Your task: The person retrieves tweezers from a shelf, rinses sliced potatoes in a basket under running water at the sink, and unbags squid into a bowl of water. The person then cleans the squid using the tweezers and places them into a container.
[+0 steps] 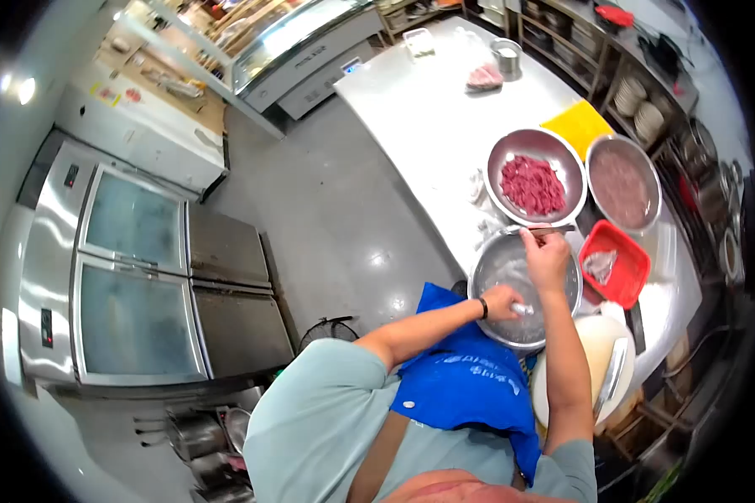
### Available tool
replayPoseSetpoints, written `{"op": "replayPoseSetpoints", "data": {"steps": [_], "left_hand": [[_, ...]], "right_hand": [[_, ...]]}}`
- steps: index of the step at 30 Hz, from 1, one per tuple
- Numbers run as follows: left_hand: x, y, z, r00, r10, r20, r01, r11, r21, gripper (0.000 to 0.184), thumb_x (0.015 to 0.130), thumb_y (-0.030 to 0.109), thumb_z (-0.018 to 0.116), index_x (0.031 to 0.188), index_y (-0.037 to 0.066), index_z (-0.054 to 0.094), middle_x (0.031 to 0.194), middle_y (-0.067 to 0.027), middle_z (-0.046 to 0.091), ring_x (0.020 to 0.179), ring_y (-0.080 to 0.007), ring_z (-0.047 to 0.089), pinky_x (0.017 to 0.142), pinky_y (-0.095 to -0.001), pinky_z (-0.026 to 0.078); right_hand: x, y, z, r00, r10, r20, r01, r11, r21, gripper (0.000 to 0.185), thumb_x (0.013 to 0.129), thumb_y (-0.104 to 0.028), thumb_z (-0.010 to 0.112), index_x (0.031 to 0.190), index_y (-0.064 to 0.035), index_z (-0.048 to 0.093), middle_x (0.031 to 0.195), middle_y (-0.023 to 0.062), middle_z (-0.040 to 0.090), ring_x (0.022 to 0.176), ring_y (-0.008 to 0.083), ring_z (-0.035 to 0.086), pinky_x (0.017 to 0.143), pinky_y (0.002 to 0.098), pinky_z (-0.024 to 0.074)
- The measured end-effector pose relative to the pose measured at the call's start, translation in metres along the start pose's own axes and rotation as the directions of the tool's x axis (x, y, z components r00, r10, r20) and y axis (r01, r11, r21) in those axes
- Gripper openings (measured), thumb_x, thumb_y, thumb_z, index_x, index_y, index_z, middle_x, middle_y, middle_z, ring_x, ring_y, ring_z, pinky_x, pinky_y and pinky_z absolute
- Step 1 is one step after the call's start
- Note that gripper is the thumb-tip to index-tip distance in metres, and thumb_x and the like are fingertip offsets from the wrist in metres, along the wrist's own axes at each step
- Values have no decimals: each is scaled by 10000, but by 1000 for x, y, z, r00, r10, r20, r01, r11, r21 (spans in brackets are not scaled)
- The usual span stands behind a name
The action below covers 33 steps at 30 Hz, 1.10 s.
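A metal basin [486, 317] holding cloudy liquid stands at the table edge in front of the blue apron. My left hand [502, 302], with a black band at its wrist, is inside this basin, its fingers closed around a small whitish piece [523, 309] whose kind I cannot make out. Over the basin's far rim, my right hand [547, 258] is closed on a slim dark utensil [560, 229]; its exact kind is unclear. Just beyond, a larger steel bowl [497, 149] contains strips of raw red meat [532, 184].
Right of the hands sit a red plastic basket [619, 293] with a pale piece inside and a bowl of pinkish liquid [622, 189]. A knife [612, 369] lies on the round cutting board [566, 377]. Farther off are a yellow cloth [579, 127] and packaged meat [484, 77].
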<state>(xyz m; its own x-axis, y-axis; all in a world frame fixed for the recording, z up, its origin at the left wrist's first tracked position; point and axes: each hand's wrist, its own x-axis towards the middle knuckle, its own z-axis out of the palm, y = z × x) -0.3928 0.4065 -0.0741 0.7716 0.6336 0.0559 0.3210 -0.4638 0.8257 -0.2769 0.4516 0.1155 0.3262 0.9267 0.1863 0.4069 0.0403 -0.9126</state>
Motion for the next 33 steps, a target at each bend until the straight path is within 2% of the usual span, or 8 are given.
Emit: {"op": "replayPoseSetpoints", "data": {"steps": [3, 7, 9, 16, 23, 27, 31, 33], "left_hand": [[1, -5, 6, 994, -94, 54, 89, 993, 80, 284, 708, 312, 766, 937, 149, 722, 788, -145, 689, 780, -331, 662, 707, -440, 506], [-5, -10, 12, 997, -65, -33, 71, 976, 207, 437, 724, 426, 731, 1034, 120, 691, 938, -169, 693, 912, -355, 653, 832, -446, 503], [4, 40, -34, 887, -404, 224, 363, 910, 203, 441, 741, 435, 706, 1021, 96, 681, 970, -180, 692, 918, -357, 658, 823, -458, 517], [2, 39, -37, 917, -333, 220, 314, 942, 119, 341, 730, 346, 721, 977, 114, 684, 876, -170, 691, 866, -363, 651, 781, -468, 508], [1, 31, -38, 949, -203, 240, 188, 979, 83, 367, 765, 365, 702, 1010, 93, 677, 874, -173, 686, 837, -351, 652, 759, -443, 499], [12, 15, -36, 904, -277, 327, 315, 947, -66, 344, 856, 368, 613, 1018, 72, 677, 844, -173, 674, 768, -324, 633, 713, -410, 486], [14, 14, -56, 879, -366, 307, 373, 927, 37, 338, 839, 349, 572, 999, 76, 691, 887, -202, 679, 848, -354, 647, 776, -446, 490], [24, 4, -58, 919, -234, 317, 185, 967, 177, 341, 831, 338, 571, 1014, 76, 691, 917, -198, 682, 870, -353, 649, 795, -449, 493]], "right_hand": [[31, 58, 55, 978, -159, 134, 184, 961, -206, 189, 786, -176, 741, 845, -7, 678, 739, 164, 669, 695, 347, 655, 650, 420, 500], [49, 117, 102, 926, -198, 323, 317, 871, -375, 250, 768, -196, 755, 900, 3, 682, 870, 191, 672, 868, 357, 637, 802, 432, 488], [57, 102, 97, 893, -74, 445, 296, 840, -455, 277, 796, -212, 727, 956, 5, 663, 1003, 198, 653, 928, 369, 615, 821, 451, 482], [68, 77, 77, 838, -202, 507, 418, 835, -359, 223, 785, -207, 729, 975, -102, 678, 828, 103, 667, 896, 290, 622, 785, 414, 495], [57, 64, 47, 920, -233, 317, 312, 923, -228, 222, 773, -210, 756, 937, -78, 688, 858, 103, 684, 835, 268, 638, 759, 377, 507], [14, 30, -44, 975, 85, 207, -34, 971, -238, 296, 769, -234, 780, 973, -38, 695, 873, 103, 693, 700, 194, 640, 652, 326, 506], [-59, -1, -154, 992, -125, -32, 129, 973, 193, 318, 737, -15, 782, 1043, -54, 705, 958, 60, 704, 687, 107, 583, 619, 243, 468], [-92, -30, -211, 996, -58, -61, 54, 997, -62, 333, 731, 5, 781, 1050, -43, 699, 963, 56, 700, 677, 83, 554, 614, 230, 455]]}}
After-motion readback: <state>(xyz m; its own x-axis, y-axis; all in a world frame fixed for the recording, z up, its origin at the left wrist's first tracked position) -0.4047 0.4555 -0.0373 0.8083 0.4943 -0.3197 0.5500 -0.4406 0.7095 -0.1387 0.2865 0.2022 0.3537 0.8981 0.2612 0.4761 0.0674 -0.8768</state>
